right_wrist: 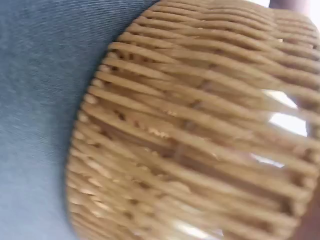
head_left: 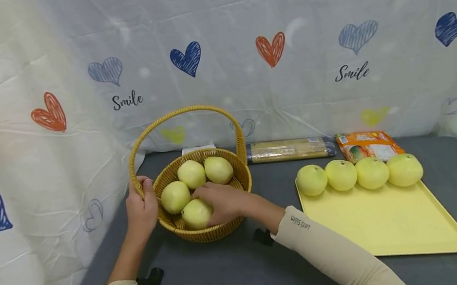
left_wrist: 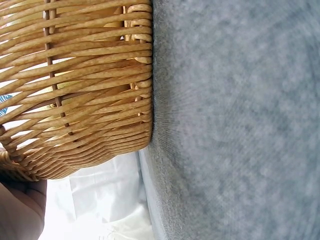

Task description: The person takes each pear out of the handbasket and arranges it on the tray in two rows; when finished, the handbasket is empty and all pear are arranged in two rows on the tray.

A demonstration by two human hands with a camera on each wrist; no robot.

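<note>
A golden wicker basket (head_left: pixel 211 233) with a tall arched handle (head_left: pixel 179 112) stands on the grey table, holding several pale yellow-green pears (head_left: pixel 176 197). My left hand (head_left: pixel 142 207) grips the basket at the left foot of its handle, its thumb on the near side. Reaching in over the right rim, my right hand (head_left: pixel 225 203) holds the front pear (head_left: pixel 197 214), fingers over its top and thumb at its side. In the left wrist view the woven wall (left_wrist: pixel 85 85) meets the table, with part of the hand (left_wrist: pixel 22 207) under the rim. Basket weave (right_wrist: pixel 190 120) fills most of the right wrist view.
Right of the basket lies a yellow tray (head_left: pixel 382 223), with several pears (head_left: pixel 372 172) lined up along its back edge. Behind are a long clear-wrapped pack (head_left: pixel 289 149) and an orange packet (head_left: pixel 368 145). A heart-printed curtain (head_left: pixel 220 25) hangs at the back and sides.
</note>
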